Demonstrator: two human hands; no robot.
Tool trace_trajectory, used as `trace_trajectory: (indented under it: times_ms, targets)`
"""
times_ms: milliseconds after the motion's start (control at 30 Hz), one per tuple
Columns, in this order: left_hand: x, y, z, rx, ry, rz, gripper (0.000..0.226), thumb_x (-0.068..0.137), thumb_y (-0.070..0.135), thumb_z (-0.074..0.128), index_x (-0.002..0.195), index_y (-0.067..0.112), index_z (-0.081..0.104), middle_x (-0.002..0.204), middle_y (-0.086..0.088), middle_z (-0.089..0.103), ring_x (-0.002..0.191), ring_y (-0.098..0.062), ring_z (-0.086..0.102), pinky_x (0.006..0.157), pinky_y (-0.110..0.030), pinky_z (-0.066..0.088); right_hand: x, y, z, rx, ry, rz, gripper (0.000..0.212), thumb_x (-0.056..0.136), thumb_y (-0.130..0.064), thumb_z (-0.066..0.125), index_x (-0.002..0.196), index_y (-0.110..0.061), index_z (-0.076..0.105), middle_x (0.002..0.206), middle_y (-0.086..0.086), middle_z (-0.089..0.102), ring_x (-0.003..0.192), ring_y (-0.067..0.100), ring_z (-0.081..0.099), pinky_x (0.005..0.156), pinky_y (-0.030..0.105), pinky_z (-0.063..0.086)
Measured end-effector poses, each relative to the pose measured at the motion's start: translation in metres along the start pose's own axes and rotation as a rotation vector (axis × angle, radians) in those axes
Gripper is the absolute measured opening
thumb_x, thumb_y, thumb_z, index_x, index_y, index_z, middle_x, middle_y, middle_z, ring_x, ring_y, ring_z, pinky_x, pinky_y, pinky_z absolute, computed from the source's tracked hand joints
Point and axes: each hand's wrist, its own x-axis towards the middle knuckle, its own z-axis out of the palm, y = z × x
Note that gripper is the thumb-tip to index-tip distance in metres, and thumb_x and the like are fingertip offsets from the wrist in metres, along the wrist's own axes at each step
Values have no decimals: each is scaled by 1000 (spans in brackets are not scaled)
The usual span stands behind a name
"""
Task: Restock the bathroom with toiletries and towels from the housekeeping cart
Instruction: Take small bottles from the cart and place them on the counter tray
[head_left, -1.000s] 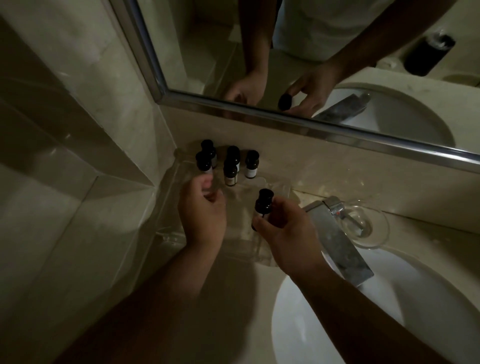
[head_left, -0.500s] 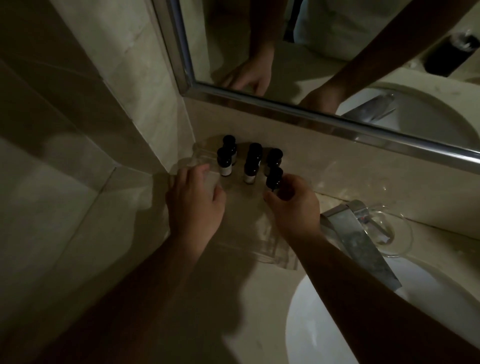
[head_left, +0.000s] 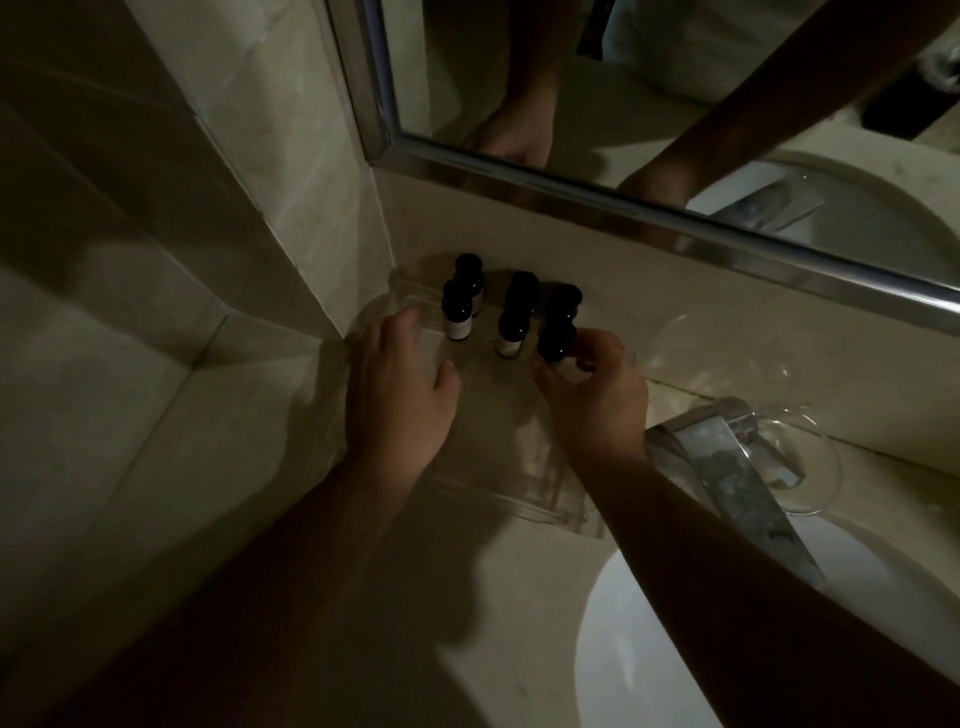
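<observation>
Toiletry bottles (head_left: 511, 312), small, dark and black-capped, stand upright in a tight cluster at the centre of the head view. They are at the far end of a clear tray (head_left: 524, 501) that lies against the back wall under the mirror (head_left: 649, 78). Two show pale labels.

The right hand (head_left: 597, 405) pinches the nearest bottle (head_left: 556, 344) on the cluster's right side between thumb and fingertips (its base is hidden, so contact with the tray cannot be told). The left hand (head_left: 400, 395) rests on the tray's left part with fingers loosely straight, just beside the bottles and holding nothing.

The tray sits on a pale stone countertop (head_left: 519, 597) that meets tiled walls (head_left: 130, 249) at the left of the frame. At lower right is a white sink basin (head_left: 649, 665) with a chrome faucet (head_left: 737, 483) over it, and a clear glass dish (head_left: 815, 493) lies just behind the faucet. The mirror's chrome frame (head_left: 675, 228) crosses the upper right, and both forearms are reflected in the glass. The room is dim.
</observation>
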Motion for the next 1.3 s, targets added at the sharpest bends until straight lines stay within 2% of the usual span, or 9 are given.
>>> trace_trajectory:
  times_ms: [67, 167, 367, 533, 800, 900, 1000, 1133, 1300]
  targets:
    - [0, 1, 0, -6, -3, -7, 60, 91, 26, 66, 145, 18, 43, 145, -5, 45, 135, -23, 39, 104, -35, 39, 1, 2, 2, -13, 1, 11, 34, 87, -26, 76, 119, -19, 65, 99, -20, 58, 80, -10, 51, 64, -8, 31]
    - [0, 2, 1, -9, -13, -19, 62, 91, 27, 66, 147, 20, 40, 148, -3, 44, 136, -21, 37, 101, -28, 35, 2, 3, 5, -73, 20, -1, 38, 86, -29, 76, 121, -17, 66, 112, -6, 64, 93, 0, 50, 64, -9, 30]
    - [1, 2, -1, -15, -10, -26, 62, 93, 28, 64, 148, 21, 39, 148, 0, 45, 136, -19, 40, 95, -22, 30, 4, 6, 6, -43, 45, 40, 36, 84, -30, 79, 113, -21, 60, 112, -3, 57, 92, 6, 51, 59, 0, 36]
    - [0, 1, -1, -29, -15, -27, 63, 92, 30, 64, 149, 22, 38, 149, -1, 45, 136, -20, 43, 100, -28, 37, 9, 9, 7, -72, 39, 56, 34, 82, -33, 80, 101, -27, 52, 112, 0, 56, 85, 3, 49, 60, 7, 33]
    - [-8, 5, -12, 59, -72, -49, 63, 94, 32, 60, 150, 19, 35, 149, -6, 43, 135, -27, 43, 99, -37, 41, 5, 9, 3, -112, 5, 42, 34, 80, -28, 81, 103, -22, 56, 114, 3, 55, 89, 9, 51, 60, 7, 31]
    - [-14, 8, -20, 111, -101, -42, 63, 94, 33, 59, 150, 19, 35, 147, -7, 45, 134, -27, 43, 98, -37, 41, -8, 8, -4, -139, -31, 10, 40, 82, -26, 80, 114, -16, 60, 118, 4, 55, 92, 9, 51, 65, 6, 32]
    - [-23, 12, -31, 144, -126, -42, 62, 93, 34, 57, 149, 20, 35, 145, -7, 46, 132, -28, 43, 98, -39, 42, -25, 5, -13, -189, -74, -11, 43, 85, -25, 75, 124, -12, 61, 121, 8, 59, 98, 13, 54, 78, 18, 40]
    - [-37, 20, -49, 193, -160, -53, 64, 92, 36, 56, 150, 19, 35, 144, -11, 46, 130, -31, 43, 99, -41, 41, -48, 0, -33, -263, -146, -4, 44, 87, -26, 70, 127, -11, 61, 122, 9, 61, 112, 24, 59, 91, 28, 45]
    - [-64, 42, -78, 204, -182, -22, 65, 93, 36, 54, 151, 16, 33, 145, -13, 45, 131, -33, 42, 101, -43, 41, -74, -22, -78, -279, -176, 5, 43, 88, -29, 69, 128, -15, 62, 130, 8, 61, 113, 23, 61, 95, 29, 45]
